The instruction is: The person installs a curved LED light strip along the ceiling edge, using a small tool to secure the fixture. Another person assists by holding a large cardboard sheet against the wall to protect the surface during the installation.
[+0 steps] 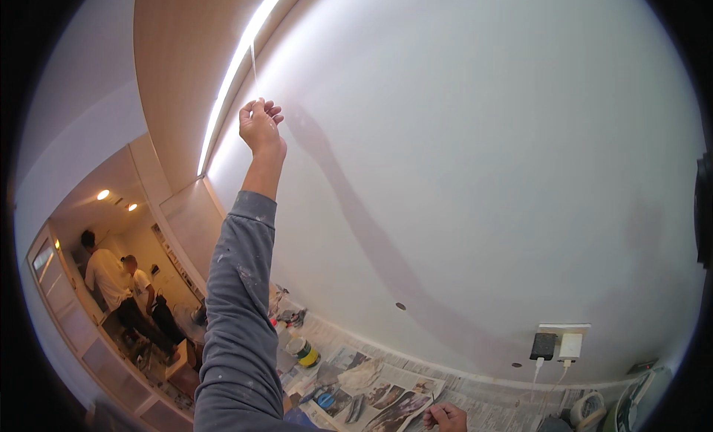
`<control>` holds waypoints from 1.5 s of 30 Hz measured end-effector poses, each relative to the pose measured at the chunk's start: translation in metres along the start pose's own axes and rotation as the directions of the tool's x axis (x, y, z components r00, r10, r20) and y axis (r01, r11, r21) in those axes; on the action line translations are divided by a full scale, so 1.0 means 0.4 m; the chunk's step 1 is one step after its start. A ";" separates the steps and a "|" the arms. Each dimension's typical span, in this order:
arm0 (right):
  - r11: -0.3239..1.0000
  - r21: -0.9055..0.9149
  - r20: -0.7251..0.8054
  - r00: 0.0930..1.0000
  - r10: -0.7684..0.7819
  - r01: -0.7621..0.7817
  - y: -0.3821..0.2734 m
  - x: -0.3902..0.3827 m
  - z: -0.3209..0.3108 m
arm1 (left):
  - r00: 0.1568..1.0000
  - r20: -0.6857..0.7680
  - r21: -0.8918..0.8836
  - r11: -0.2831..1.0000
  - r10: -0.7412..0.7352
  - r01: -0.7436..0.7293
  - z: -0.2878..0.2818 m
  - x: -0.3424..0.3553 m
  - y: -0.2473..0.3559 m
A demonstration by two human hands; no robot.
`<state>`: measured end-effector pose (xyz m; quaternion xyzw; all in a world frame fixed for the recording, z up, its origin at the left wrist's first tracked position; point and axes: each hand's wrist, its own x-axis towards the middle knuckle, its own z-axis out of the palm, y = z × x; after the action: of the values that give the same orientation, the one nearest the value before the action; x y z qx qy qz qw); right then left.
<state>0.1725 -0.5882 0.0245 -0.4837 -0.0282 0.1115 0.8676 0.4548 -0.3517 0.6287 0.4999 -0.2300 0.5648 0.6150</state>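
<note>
My left hand (260,127) is raised high, its fingers pinched on a thin white cord (254,68) that hangs from beside a lit strip light (239,54) under a wooden cabinet (178,68). My arm casts a long shadow on the white wall (520,172). Low at the bottom edge, my right hand (445,417) has curled fingers around a thin dark item, too small to name, just above spread newspapers (394,395).
Through a doorway at left, two people (108,283) (145,298) stand in another room, one raised up. Jars (303,352) sit on the newspapered surface below. Two plugged-in chargers (555,346) are on the wall; cords and appliances (587,406) lie at lower right.
</note>
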 end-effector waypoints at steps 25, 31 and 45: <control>1.000 -0.007 -0.028 1.000 0.010 -0.010 0.011 0.006 0.019 | 0.998 -0.028 0.312 0.949 0.055 -0.043 -0.353 0.126 -0.157; 0.998 -0.042 -0.025 0.999 0.039 -0.040 0.028 0.023 0.027 | 0.985 0.125 0.138 0.981 0.118 -0.135 -0.146 0.124 -0.035; 0.999 -0.023 -0.085 0.996 0.023 -0.025 -0.029 0.027 0.054 | 0.995 -0.082 -0.063 0.996 0.053 -0.058 0.201 0.169 0.092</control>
<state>0.1815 -0.5738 0.0452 -0.4988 0.0133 0.1009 0.8607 0.4605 -0.3955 0.7307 0.4499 -0.2369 0.5936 0.6238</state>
